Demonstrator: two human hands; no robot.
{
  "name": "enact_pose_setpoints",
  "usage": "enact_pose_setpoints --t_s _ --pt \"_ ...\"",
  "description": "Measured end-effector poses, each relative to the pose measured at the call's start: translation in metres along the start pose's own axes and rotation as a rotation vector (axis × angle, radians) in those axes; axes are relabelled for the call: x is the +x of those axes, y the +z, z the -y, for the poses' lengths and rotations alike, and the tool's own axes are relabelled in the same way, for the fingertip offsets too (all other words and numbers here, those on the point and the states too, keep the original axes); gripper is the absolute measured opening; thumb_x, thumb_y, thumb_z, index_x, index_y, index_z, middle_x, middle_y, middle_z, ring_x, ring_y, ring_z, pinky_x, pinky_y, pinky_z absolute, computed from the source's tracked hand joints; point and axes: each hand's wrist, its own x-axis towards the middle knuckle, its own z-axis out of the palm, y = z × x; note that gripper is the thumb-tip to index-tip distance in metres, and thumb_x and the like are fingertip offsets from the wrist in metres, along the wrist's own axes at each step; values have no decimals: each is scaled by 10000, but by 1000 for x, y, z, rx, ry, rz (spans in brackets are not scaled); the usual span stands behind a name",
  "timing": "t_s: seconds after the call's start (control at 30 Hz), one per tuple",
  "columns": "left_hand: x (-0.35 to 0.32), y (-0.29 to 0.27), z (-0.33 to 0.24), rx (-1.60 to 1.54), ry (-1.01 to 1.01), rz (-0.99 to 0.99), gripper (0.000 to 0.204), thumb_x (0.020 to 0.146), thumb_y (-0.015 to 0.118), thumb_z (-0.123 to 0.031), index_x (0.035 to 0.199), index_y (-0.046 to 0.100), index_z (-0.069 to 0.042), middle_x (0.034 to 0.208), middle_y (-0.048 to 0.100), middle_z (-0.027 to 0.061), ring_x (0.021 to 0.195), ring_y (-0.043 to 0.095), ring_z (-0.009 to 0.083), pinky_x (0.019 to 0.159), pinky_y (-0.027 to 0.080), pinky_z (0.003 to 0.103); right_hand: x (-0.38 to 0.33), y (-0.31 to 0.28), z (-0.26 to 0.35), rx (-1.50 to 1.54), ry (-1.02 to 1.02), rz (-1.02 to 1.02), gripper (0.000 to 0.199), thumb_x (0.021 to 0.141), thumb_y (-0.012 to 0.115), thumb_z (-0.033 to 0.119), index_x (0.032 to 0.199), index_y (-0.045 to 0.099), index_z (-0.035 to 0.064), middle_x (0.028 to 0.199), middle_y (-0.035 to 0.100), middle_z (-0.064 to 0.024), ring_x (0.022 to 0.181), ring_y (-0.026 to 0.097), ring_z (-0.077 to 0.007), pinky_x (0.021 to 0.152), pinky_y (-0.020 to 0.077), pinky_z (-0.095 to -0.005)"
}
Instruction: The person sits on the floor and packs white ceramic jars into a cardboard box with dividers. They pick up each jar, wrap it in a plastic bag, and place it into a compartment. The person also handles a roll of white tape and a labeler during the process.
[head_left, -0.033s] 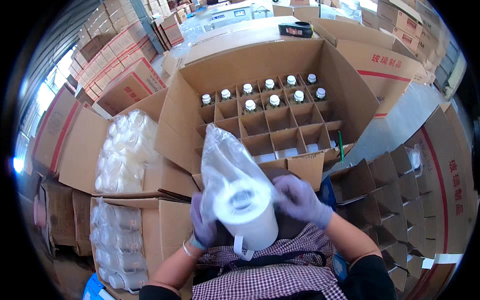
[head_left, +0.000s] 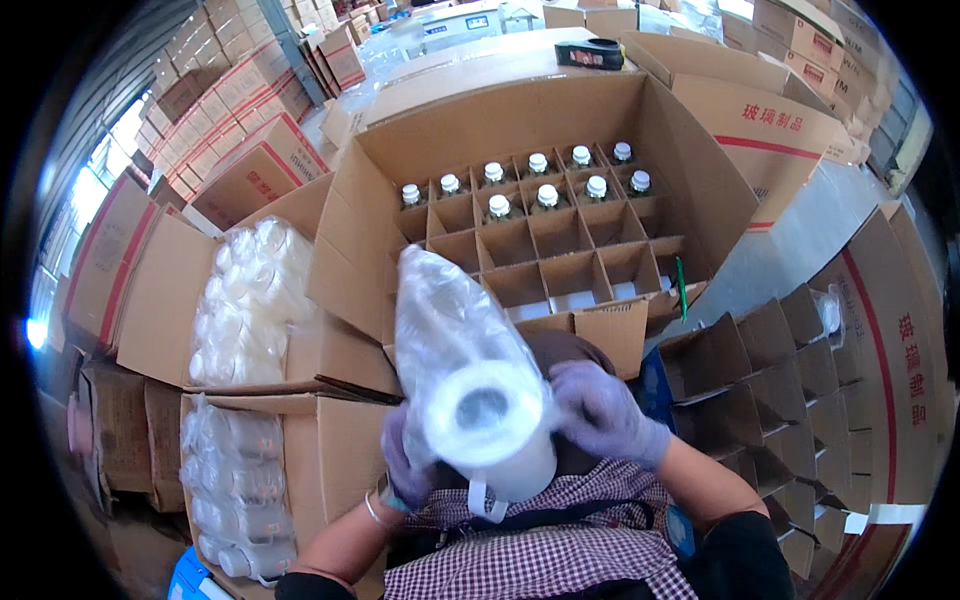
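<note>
In front of my body is a white handled jug [head_left: 518,472], its round end with a dark centre facing up and its handle toward me. A clear plastic bag [head_left: 450,315] lies over that end and stretches away toward the big carton. My left hand [head_left: 406,462], in a pale purple glove, is closed on the bag at the jug's left side. On the right, my gloved right hand [head_left: 608,412] has its fingers curled at the bag's edge beside the rim. Part of its grip is hidden and slightly blurred.
Ahead stands an open carton [head_left: 500,110] with cardboard dividers and several white-capped bottles [head_left: 546,198]. A green pen-like thing [head_left: 681,290] is at its right edge. To the left, cartons hold wrapped white items [head_left: 250,300] and bagged jugs [head_left: 240,480]. Cardboard dividers [head_left: 760,400] stand at right.
The bag has shifted slightly left and spread more over the jug's upper end. The jug's round end has turned a little. Both hands stay nearly in place.
</note>
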Motion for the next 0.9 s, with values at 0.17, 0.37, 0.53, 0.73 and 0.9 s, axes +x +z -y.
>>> enact_pose_setpoints --t_s 0.17,0.37,0.53,0.73,0.9 --pt "-45 -6 -38 339 221 507 491 858 705 -459 1177 675 -88 1187 677 151 1007 663 344 852 523 452 -67 17 16 -343 -34 360 192 827 699 193 997 645 124 1132 643 -116 1200 574 -314 1129 380 -533" --pt "-20 21 -54 330 11 373 370 820 788 -290 1108 723 -66 1035 743 127 887 723 297 785 567 353 -65 26 13 -344 224 337 441 804 768 285 1165 619 81 1179 639 -145 1213 552 -337 1106 405 -502" --pt "51 43 -36 -439 -272 -200 235 918 568 -146 1044 707 -3 896 690 19 712 628 127 642 523 288 -45 49 58 -117 326 -146 990 598 918 440 1417 487 88 1391 450 -261 1298 479 -467 1074 467 -468" --pt "82 81 -150 -31 131 129 317 958 552 -266 1040 680 12 848 678 99 696 623 247 637 510 374 -40 42 37 -313 52 -663 938 671 916 309 1430 417 73 1431 405 -251 1299 470 -437 1070 438 -473" --pt "57 156 -211 466 663 550 235 758 699 -150 956 629 -45 914 587 166 833 594 367 705 465 453 -90 -32 50 36 154 -1029 914 697 922 294 1397 400 27 1297 509 -155 1246 512 -264 1065 415 -397"
